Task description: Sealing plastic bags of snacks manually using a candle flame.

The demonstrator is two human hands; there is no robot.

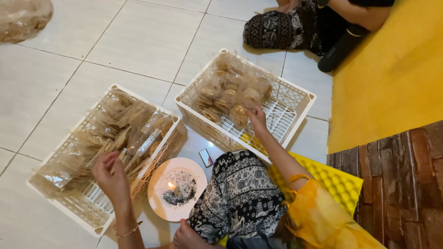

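My knee [240,193], in black-and-white patterned cloth, lies nearest the lens, with my bare foot [187,237] just beside it on the tiled floor [147,37].

Left to right:

- Far upper left: a clear bag of brown contents [20,18], lying well apart from everything else.
- Left crate [69,203], white lattice plastic. It holds flat clear packets [134,133] stood on edge in rows, brownish pieces inside. My left hand [110,177] is over its near right corner; the grip is closed round the top edge of one packet, fingers curled. Whether that packet is lifted free of the row I cannot tell.
- White plate [159,207] on the floor between crate and knee, touching the crate's side. A small lit flame [171,185] sits on it among dark sooty residue.
- A small flat card-like object [206,157] lies just beyond the plate; too small to identify.
- Right crate [300,99], same white lattice. Clear bags of round brown crackers [226,97] fill its left half; the right half shows bare grid. My right hand [257,116] reaches in, fingertips pinched on the top of one bag at the pile's near edge.
- Yellow dimpled mat [337,182] under me, plain yellow flooring [392,69] and a brick-patterned strip [397,184] at far right.
- Another person sits at the top edge [295,27].

Judgement: mid-handling, a package in each hand and the flame between. No labels visible on any packet. Any move near the plate calls for keeping film edges and my sleeve [318,216] clear of the flame.
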